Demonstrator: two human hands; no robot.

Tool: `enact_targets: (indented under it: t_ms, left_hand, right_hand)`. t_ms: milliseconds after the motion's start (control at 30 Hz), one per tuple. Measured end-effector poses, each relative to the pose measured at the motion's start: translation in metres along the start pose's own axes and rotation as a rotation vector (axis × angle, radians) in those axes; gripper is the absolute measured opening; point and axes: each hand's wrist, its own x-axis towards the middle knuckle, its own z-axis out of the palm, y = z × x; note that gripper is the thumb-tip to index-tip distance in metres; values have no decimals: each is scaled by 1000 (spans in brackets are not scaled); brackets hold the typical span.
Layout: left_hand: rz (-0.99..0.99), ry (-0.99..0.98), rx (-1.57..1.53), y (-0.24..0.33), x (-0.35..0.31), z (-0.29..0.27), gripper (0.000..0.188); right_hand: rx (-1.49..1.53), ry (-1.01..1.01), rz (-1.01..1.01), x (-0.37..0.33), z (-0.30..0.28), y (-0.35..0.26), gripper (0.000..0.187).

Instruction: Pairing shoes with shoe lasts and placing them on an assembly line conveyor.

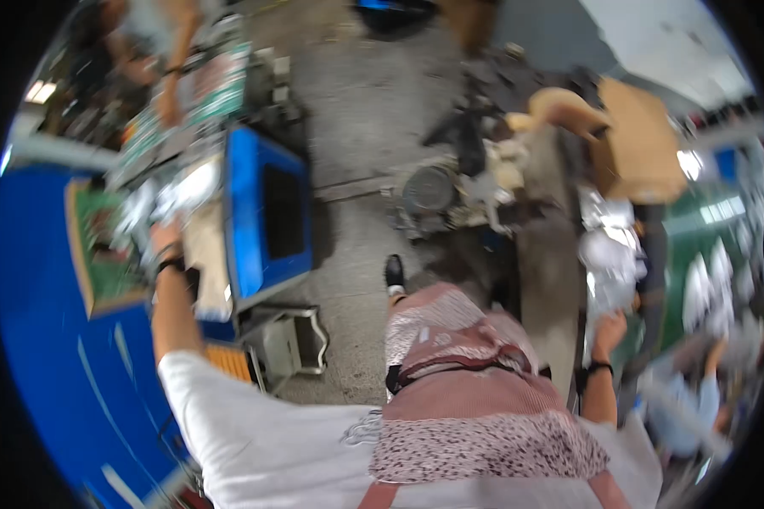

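My left arm stretches out to the left, with my left hand (166, 236) at a heap of shiny, whitish, see-through pieces (144, 208) that look like plastic bags. Its fingers are blurred and partly covered by them, so whether it grips any is unclear. Out to the right, my right hand (609, 331) is closed on the near end of a clear plastic bag (609, 270), which reaches away from the fist. What the bag holds is too blurred to make out. Both wrists wear dark bands.
Beside my left hand stand a blue box-shaped machine (267, 208) and a green board with a tan edge (102, 246). A metal-framed stool (301, 339) is below. Ahead right are a round grey metal part (429, 188), a narrow bench (547, 271) and a cardboard box (645, 144). Other people work far left and right.
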Motion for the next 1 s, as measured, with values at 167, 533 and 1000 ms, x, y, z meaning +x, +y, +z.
enact_targets:
  t_ms: [167,533,1000]
  left_hand:
    - [189,-275,-32,19,83,66,56]
    - [-224,-323,-240,67,89,57,77]
    - [256,-705,-1297,318,-383,-289,10]
  right_hand:
    - [-401,-156,-52,-145,22,-93,46]
    - [-393,-247,290,-212,1,-63,48]
    - [918,-1276,622,-109,93,-203,105]
